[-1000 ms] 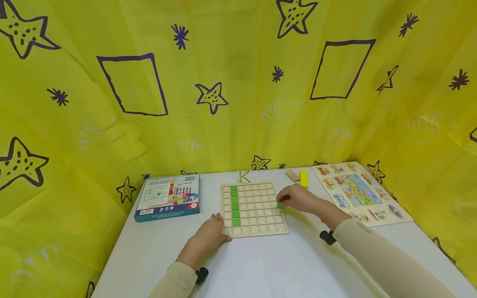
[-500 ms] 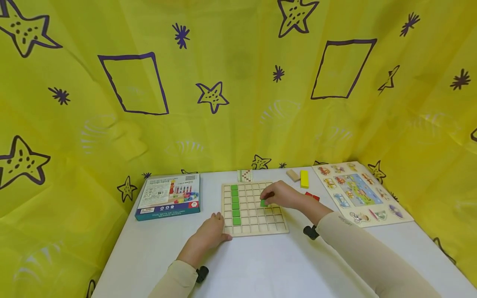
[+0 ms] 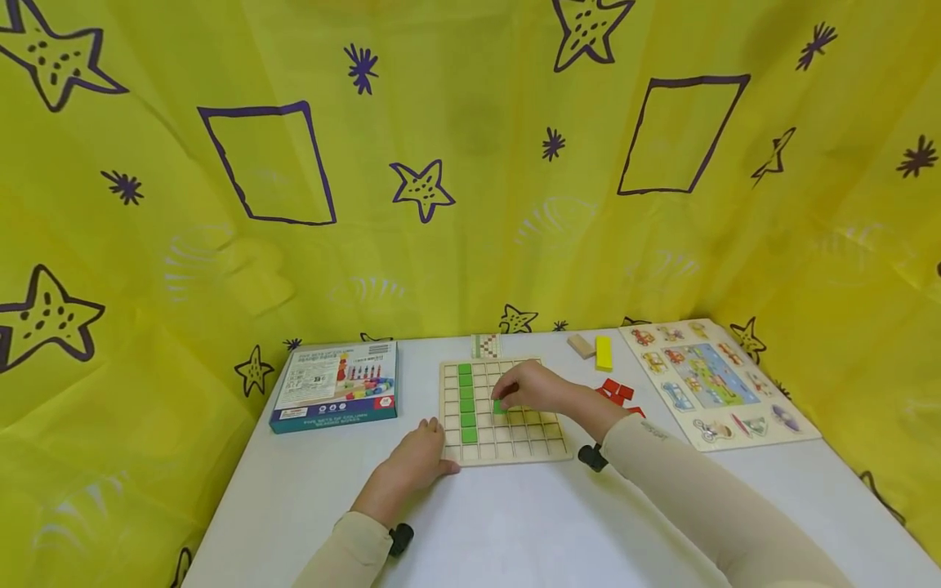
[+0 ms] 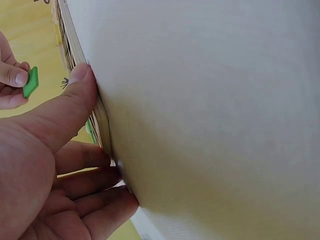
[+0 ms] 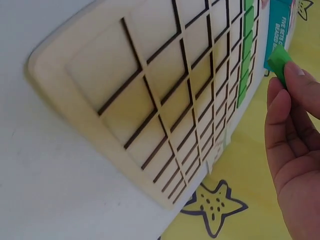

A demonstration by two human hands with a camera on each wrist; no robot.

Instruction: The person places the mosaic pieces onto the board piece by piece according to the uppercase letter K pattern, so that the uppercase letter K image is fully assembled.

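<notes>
A wooden grid board (image 3: 507, 451) lies flat on the white table, with a column of green square tiles (image 3: 468, 405) near its left side. My left hand (image 3: 417, 457) holds the board's near left corner, thumb at the front edge and fingers along the left edge. In the left wrist view, the thumb and fingertips (image 4: 127, 197) press against the board's side. Over the middle of the grid, my right hand (image 3: 532, 388) pinches a green tile (image 3: 500, 407) between thumb and fingers. The right wrist view shows this pinched tile (image 5: 280, 62) tilted and raised above the board.
Red tiles (image 3: 619, 390) lie loose right of the board, partly hidden by the right arm. Behind them are a yellow block (image 3: 604, 353) and a wooden block (image 3: 581, 346). A patterned card (image 3: 486, 346), a boxed set (image 3: 334, 388) and a picture puzzle (image 3: 716, 384) surround the board.
My right hand has moved left with the green tile, from the board's right edge to the middle of the grid, uncovering the red tiles. My left hand stays at the corner.
</notes>
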